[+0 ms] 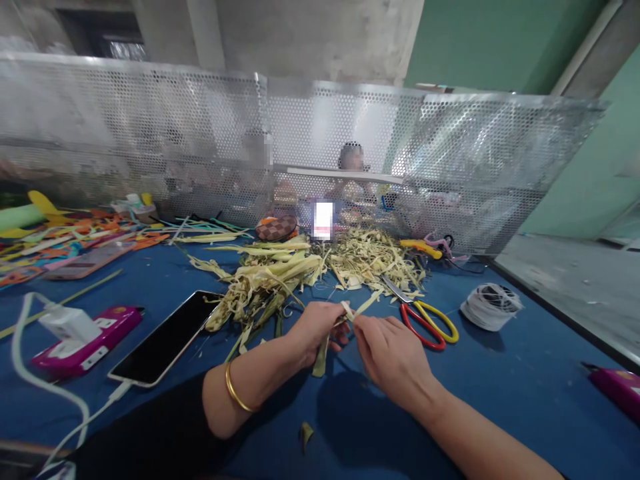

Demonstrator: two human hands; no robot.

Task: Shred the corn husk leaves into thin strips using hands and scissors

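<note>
This looks like a handcraft workshop: a blue worktable point(500, 417) carries a heap of pale dry plant strips point(377, 260), scissors point(414, 305), a spool of white string point(493, 307) and a magenta power strip point(90, 343). A perforated metal partition point(150, 133) divides it from another person point(351, 160) on the far side. Behind rise a bare, concrete-like grey wall point(320, 40) and a green wall point(480, 47), plain as in an industrial building.
</note>
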